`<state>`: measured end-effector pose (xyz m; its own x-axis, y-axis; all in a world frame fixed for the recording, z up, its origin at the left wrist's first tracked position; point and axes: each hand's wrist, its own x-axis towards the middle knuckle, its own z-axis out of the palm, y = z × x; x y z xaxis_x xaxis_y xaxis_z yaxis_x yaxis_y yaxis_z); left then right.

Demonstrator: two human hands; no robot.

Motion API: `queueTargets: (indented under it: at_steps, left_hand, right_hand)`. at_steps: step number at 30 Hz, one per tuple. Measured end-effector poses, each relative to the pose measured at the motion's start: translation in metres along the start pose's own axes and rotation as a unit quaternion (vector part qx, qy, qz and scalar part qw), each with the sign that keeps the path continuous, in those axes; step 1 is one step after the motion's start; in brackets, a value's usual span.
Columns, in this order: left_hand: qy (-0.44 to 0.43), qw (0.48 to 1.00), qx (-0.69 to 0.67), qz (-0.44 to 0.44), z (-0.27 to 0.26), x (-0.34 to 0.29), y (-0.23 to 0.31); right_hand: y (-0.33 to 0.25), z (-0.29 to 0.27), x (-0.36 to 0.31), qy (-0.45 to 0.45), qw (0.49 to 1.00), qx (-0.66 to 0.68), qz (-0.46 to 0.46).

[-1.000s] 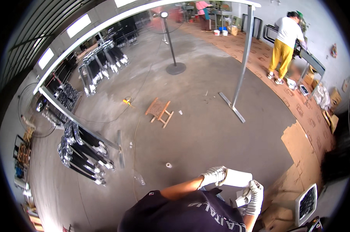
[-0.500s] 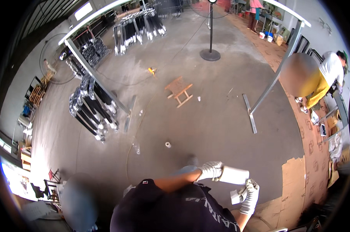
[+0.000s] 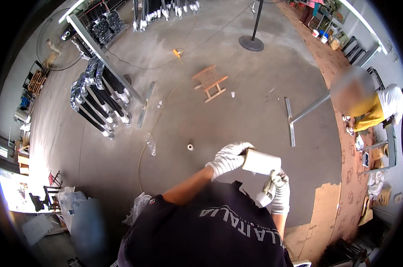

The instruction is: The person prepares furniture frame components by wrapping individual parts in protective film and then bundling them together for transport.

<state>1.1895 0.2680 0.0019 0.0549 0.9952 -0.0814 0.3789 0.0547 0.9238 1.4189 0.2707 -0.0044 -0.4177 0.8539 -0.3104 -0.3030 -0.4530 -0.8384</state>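
Observation:
My left hand (image 3: 230, 159), in a striped white glove, grips the left end of a wide white strip (image 3: 262, 161) stretched out in front of my chest. My right hand (image 3: 279, 191), gloved alike, has its fingers closed at the strip's lower right corner. A smaller curled white piece (image 3: 266, 195) shows beside the right palm, close to my dark shirt. Whether it joins the wide strip is hidden by the fingers.
A small white roll (image 3: 190, 147) stands on the floor ahead, with a woven wooden stool (image 3: 210, 80) farther off. Black wrapped parts (image 3: 94, 95) hang by a metal frame (image 3: 106, 66) on the left. A person (image 3: 388, 104) bends at the right. Cardboard (image 3: 324, 204) lies near right.
Both hands have moved up and away from my body, still holding the white strip. The curled piece by my right hand has turned. The view has shifted, bringing more of my shirt in.

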Motion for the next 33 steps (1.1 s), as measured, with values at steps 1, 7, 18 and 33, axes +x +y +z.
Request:
queueTargets:
  at_steps: [1,7,18,33]
  left_hand:
    - [0.004,0.998,-0.06,0.013,-0.011,-0.004,-0.008]
    - [0.044,0.975,-0.216,-0.02,-0.029,0.009,-0.043]
    - [0.263,0.911,-0.311,-0.064,-0.022,0.041,-0.045]
    - [0.426,0.776,-0.384,-0.261,0.012,-0.023,-0.07]
  right_hand:
    - [-0.003,0.012,0.011,-0.013,1.0,-0.007,-0.002]
    - [-0.026,0.048,0.057,-0.037,0.991,-0.129,-0.013]
    - [-0.037,0.024,0.151,-0.088,0.968,-0.228,-0.049]
    - [-0.033,0.091,0.197,-0.277,0.908,-0.242,0.203]
